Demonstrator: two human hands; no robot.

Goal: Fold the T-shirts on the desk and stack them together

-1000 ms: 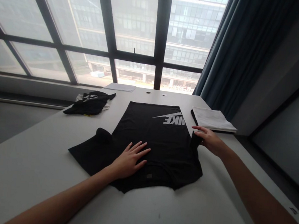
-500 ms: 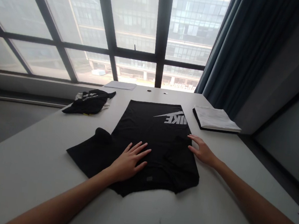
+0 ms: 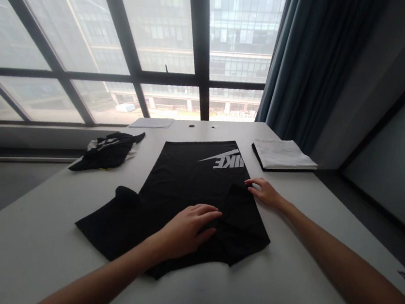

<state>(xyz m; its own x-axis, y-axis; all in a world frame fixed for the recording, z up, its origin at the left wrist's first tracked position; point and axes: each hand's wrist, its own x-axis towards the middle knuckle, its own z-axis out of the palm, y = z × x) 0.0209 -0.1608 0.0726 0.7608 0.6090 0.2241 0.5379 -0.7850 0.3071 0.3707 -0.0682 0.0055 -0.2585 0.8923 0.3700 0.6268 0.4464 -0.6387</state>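
A black T-shirt lies spread on a white table, its right side folded inward and a white logo near its far right edge. My left hand is over the near middle of the shirt, fingers stretched out and thumb apart, holding nothing. At the shirt's right edge, my right hand has thumb and forefinger on either side of a bit of black cloth. The folded-over sleeve lies between the two hands. On the left, the other sleeve sticks outward, with a bunched upper edge.
Folded white and black cloths are stacked at the back right. A crumpled black and white garment lies at the left table edge. Papers rest at the far edge of the table, before the windows. A blue curtain hangs behind.
My left hand has moved right across the shirt, its fingers closer together. My right thumb and forefinger have drawn together at the edge, and the folded sleeve lies flatter. The view has shifted.
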